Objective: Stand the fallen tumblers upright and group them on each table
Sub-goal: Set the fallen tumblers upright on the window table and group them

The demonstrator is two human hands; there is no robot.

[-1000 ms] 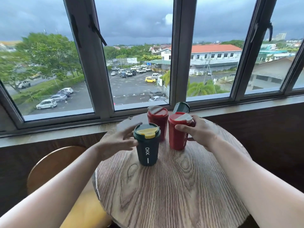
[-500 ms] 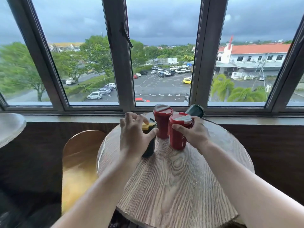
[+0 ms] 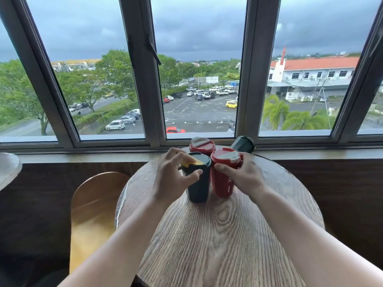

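Several lidded tumblers stand upright in a cluster at the far side of a round wooden table (image 3: 217, 235). My left hand (image 3: 172, 179) wraps around a dark green tumbler with a yellow-and-green lid (image 3: 198, 189). My right hand (image 3: 244, 177) grips a red tumbler with a white-and-red lid (image 3: 221, 183), which touches the green one. Behind them a second red tumbler (image 3: 202, 144) stands, and a second dark green tumbler (image 3: 243, 144) shows at the back right, partly hidden.
A window sill (image 3: 83, 156) and tall windows run right behind the table. A wooden chair (image 3: 95, 208) stands left of the table. The edge of another round table (image 3: 8, 168) shows at far left.
My left hand closed around the dark green tumbler and slid it back against the red one. My right hand stayed on the red tumbler. My head turned left.
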